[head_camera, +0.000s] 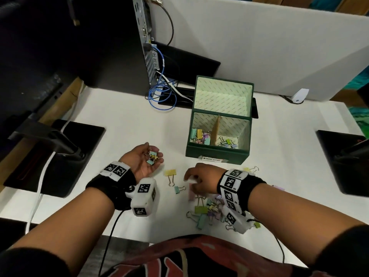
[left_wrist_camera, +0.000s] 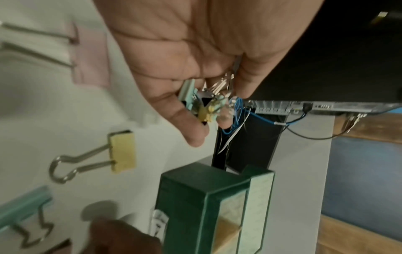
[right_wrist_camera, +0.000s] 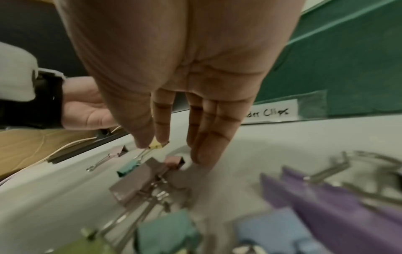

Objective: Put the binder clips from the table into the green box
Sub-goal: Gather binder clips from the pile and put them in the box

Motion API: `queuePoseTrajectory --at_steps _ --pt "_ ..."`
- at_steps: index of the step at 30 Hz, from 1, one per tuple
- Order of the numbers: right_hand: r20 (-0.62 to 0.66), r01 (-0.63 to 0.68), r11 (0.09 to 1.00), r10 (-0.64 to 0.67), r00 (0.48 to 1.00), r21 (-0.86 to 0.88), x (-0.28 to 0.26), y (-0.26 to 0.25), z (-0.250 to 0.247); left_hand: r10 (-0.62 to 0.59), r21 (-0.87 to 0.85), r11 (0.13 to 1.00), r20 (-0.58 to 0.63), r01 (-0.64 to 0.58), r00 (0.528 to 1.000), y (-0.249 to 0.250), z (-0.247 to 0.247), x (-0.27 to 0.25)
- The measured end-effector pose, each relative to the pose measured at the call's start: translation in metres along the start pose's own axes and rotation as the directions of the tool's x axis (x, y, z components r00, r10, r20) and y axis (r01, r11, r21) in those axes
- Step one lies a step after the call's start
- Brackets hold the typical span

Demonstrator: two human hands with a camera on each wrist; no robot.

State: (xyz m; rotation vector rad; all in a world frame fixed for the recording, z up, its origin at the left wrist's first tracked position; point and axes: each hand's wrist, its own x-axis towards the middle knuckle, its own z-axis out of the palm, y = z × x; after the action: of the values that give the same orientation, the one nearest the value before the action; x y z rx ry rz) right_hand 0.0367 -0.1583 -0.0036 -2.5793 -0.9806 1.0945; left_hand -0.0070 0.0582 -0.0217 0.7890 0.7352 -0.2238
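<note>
While our left hand sits palm-up, cupping a small bunch of clips in loosely curled fingers, our right hand hangs over the worktop with fingers pointing down. From the right wrist view, thumb and forefinger seem to be closing on a tiny yellow clip, though whether they truly pinch it we cannot tell. And look at what is left! A yellow clip and a teal one lie between the hands, and a mixed pile sits under the right wrist. The green box stands open just beyond, divider upright, clips already in both compartments.

These should handle as light, stiff little things: metal bodies, wire handles that swing and probably snag one another in a heap. We judge the wire loops the easiest hold for lifting a flat one, and the folded body the firmer grip. Cupped loosely, they could spill, so that left palm wants to stay level on the way to the box.
</note>
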Motion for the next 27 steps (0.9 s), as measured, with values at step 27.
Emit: queuePoseTrajectory --at_steps 27 --pt "-0.081 -0.057 0.995 0.065 0.995 0.087 0.029 0.022 -0.004 0.009 0.018 1.000 -0.001 -0.009 1.000 0.001 -0.018 -0.004"
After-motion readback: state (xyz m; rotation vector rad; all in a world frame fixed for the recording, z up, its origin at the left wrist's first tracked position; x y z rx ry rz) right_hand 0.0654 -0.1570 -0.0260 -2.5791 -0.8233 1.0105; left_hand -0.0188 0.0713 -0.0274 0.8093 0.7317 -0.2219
